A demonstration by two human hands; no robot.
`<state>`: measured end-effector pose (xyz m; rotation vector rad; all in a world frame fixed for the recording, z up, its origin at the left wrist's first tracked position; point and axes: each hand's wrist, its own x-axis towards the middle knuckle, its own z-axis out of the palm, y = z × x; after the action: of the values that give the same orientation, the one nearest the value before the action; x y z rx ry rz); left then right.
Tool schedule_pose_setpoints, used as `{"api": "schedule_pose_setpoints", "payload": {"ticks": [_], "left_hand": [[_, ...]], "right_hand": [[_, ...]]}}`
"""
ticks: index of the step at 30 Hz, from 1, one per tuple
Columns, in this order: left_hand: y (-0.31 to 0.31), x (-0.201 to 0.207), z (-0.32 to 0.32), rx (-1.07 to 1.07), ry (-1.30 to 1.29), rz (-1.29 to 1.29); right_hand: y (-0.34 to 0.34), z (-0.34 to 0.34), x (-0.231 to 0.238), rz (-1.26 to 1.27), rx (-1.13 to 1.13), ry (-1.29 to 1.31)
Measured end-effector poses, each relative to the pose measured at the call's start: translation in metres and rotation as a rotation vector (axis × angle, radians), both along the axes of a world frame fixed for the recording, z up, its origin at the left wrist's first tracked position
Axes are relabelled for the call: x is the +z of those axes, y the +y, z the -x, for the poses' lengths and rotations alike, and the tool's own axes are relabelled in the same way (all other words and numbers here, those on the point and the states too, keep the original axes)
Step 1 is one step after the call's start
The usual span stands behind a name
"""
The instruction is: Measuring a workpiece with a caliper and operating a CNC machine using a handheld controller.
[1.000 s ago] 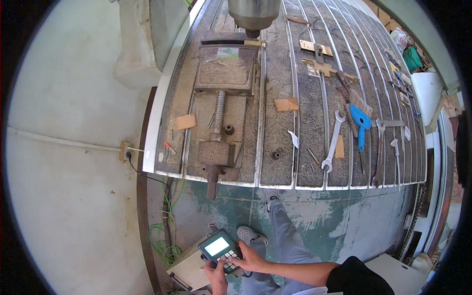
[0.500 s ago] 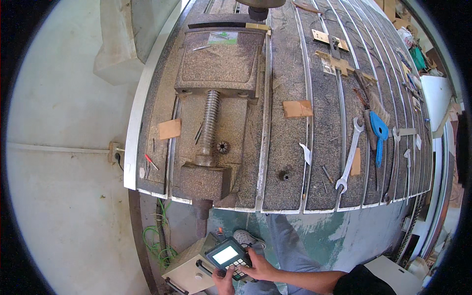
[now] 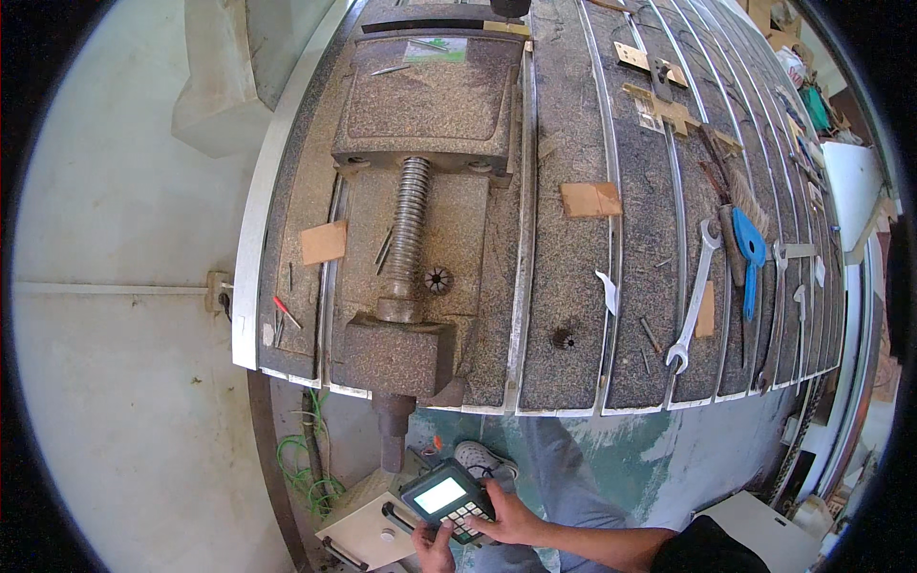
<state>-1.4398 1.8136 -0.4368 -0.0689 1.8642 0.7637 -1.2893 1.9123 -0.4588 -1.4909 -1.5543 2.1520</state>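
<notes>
Low in the head view, both my hands hold a handheld controller (image 3: 439, 495) with a lit white screen and pale keys. My left hand (image 3: 435, 549) grips its lower left corner, thumb at the keypad. From the right side, my right hand (image 3: 509, 520) wraps round its edge, with the thumb over the keys. Fingers behind the controller are hidden. Beyond it, a large machine vise (image 3: 396, 353) with a threaded screw (image 3: 409, 220) sits on a slotted machine table (image 3: 564, 382), covered in chips.
A double-ended wrench (image 3: 694, 296), a blue-handled brush (image 3: 750, 250) and wooden pieces (image 3: 590, 200) lie on the table. Two collets (image 3: 437, 279) rest by the vise. A pale cabinet (image 3: 368, 535) stands beside my legs, near green wire (image 3: 308, 468). The spindle (image 3: 511, 8) hangs at the top.
The view has shifted slightly, so the table's things sit a little differently and less of the spindle shows. Both hands stay on the controller in nearly the same pose.
</notes>
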Motion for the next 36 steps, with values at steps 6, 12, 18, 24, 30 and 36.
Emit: {"api": "schedule_pose_setpoints", "payload": {"ticks": [6,12,18,24,30,36], "left_hand": [[-0.002,-0.003,0.000,0.084,0.006,0.025],[-0.012,-0.011,0.006,0.105,-0.084,-0.021],[-0.015,-0.016,0.006,0.150,-0.088,-0.007],[-0.006,-0.009,0.007,0.108,-0.090,0.013],[-0.009,-0.011,0.009,0.138,-0.090,-0.009],[-0.011,-0.013,0.010,0.132,-0.071,-0.039]], "right_hand": [[-0.003,0.002,-0.001,0.020,0.001,-0.032],[-0.014,0.003,-0.013,-0.029,-0.046,0.018],[-0.009,0.006,-0.006,-0.027,-0.029,-0.005],[-0.013,0.006,-0.008,0.009,-0.011,-0.012],[-0.010,0.008,-0.004,-0.008,-0.041,-0.007],[-0.012,0.010,-0.006,-0.002,0.001,-0.058]]}}
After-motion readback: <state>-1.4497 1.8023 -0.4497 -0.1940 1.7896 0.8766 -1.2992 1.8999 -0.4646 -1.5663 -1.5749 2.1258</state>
